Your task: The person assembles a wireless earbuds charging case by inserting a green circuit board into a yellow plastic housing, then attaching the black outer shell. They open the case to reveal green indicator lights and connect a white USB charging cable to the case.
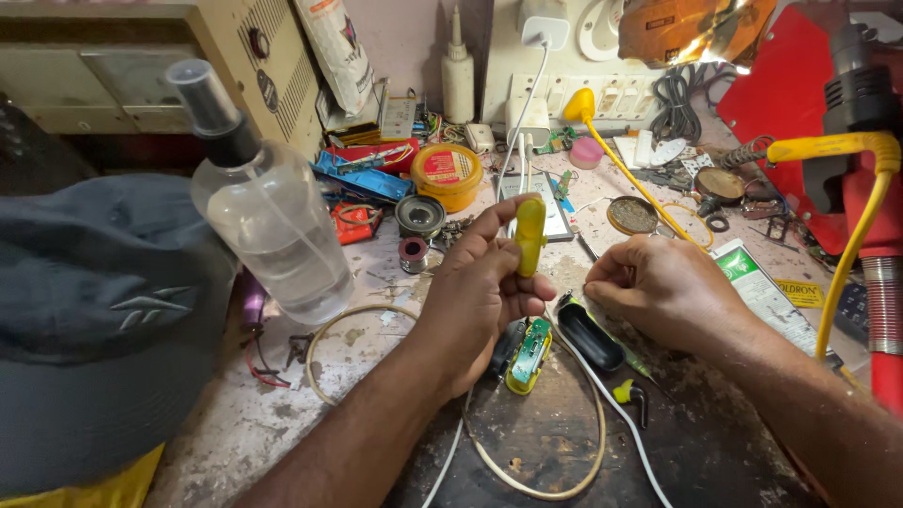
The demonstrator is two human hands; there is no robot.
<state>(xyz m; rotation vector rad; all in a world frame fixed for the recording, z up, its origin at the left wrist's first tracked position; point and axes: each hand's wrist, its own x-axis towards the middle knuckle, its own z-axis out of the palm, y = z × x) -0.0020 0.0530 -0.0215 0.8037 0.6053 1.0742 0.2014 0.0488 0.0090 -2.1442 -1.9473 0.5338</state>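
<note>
Left hand (pixel 480 292) closed round yellow shell (pixel 530 235), long axis upright, above circuit board (pixel 530 353). Right hand (pixel 658 287) curled on counter (pixel 677 442), grip contents hidden, just right of shell.

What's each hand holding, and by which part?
Left hand: small yellow plastic oblong casing, grip on its lower half, thumb behind. Right hand: fingers curled closed; any held item can't be told.

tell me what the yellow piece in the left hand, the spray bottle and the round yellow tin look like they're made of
Yellow piece in the left hand: likely moulded plastic, smooth, even colour, slight sheen.
Spray bottle: clear plastic by its look, see-through walls with liquid inside, black cap; glass cannot be ruled out.
Round yellow tin: plastic or painted metal, hard to tell; glossy side, printed red lid.
</note>
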